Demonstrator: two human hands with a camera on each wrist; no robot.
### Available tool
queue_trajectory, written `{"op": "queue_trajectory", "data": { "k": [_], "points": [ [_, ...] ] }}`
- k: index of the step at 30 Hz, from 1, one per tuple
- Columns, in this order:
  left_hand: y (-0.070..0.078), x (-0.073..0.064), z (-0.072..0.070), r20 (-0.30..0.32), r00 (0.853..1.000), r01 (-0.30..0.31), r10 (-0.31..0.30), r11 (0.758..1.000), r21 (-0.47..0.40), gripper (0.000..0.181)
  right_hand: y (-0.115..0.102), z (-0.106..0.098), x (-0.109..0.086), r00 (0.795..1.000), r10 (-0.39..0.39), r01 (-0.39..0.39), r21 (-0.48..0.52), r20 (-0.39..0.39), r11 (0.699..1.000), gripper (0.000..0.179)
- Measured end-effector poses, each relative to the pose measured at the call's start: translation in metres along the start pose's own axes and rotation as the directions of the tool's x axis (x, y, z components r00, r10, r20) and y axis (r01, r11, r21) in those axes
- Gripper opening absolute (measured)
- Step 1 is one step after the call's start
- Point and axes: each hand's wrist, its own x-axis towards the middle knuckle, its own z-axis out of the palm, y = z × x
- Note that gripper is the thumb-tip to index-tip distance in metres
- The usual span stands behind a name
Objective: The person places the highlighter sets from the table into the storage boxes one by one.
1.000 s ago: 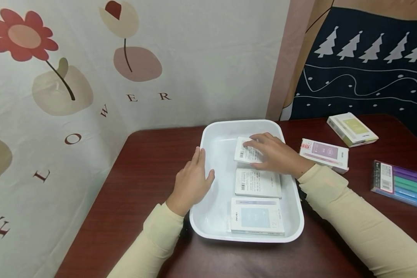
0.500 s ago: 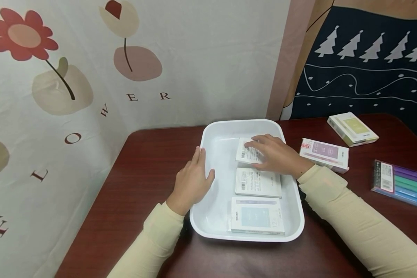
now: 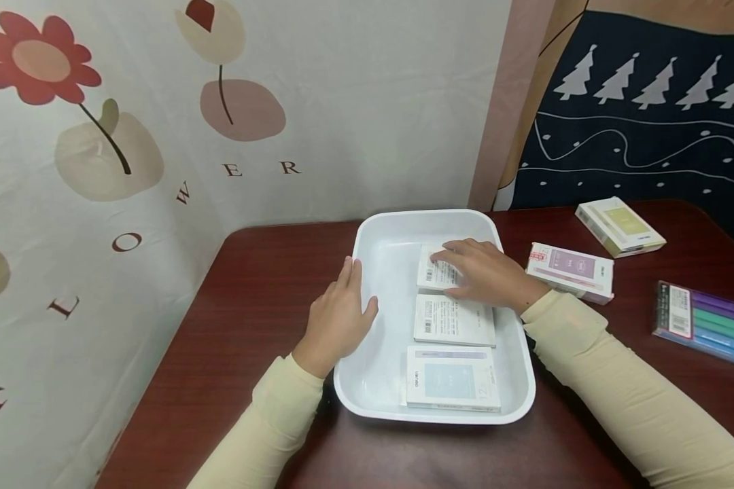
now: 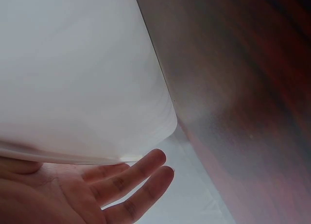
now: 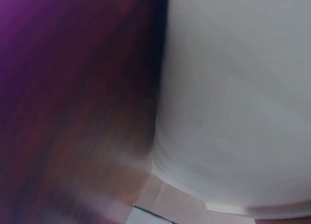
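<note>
My right hand (image 3: 489,275) reaches into the white tray (image 3: 376,326) and holds a flat white box (image 3: 431,272) at its far end. Fingers lie over this box, with the thumb by its near edge; much of it is covered. Below it lies another white box (image 3: 455,319), printed side up with a barcode. Nearest me in the tray is a white box with a light blue panel (image 3: 449,380). My left hand (image 3: 336,319) rests at the tray's left rim, fingers fairly straight. In the left wrist view those fingers (image 4: 141,185) extend beside the tray wall (image 4: 87,78). The right wrist view hides the right hand.
Right of the tray, on the dark red table (image 3: 269,299), lie a box with a purple panel (image 3: 571,272) and a box with a yellow-green panel (image 3: 620,227). A clear pack of coloured pens (image 3: 709,322) lies farther right. A flower-print cloth (image 3: 355,109) hangs behind.
The box under my right hand has slid slightly toward me and right, closing most of the gap to the middle box. My left hand has stayed at the rim.
</note>
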Motion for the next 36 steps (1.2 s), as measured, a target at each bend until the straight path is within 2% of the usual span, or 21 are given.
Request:
{"op": "queue_trajectory", "data": {
  "k": [19, 28, 36],
  "points": [
    [0.0003, 0.0, 0.0011, -0.013, 1.0, -0.009, 0.009, 1.0, -0.002, 0.069, 0.0002, -0.0013, -0.0003, 0.999, 0.026, -0.026, -0.002, 0.033, 1.0, 0.063],
    [0.0007, 0.0001, 0.0016, 0.003, 1.0, 0.0, 0.0, 1.0, -0.006, 0.069, -0.0003, -0.0006, 0.0006, 0.998, 0.042, -0.041, -0.013, 0.052, 0.999, 0.061],
    [0.0009, -0.0003, 0.0014, 0.002, 1.0, 0.003, -0.003, 1.0, -0.014, 0.068, 0.0, 0.0003, 0.0017, 0.999, 0.019, -0.017, -0.039, 0.042, 0.999, 0.056]
  ]
}}
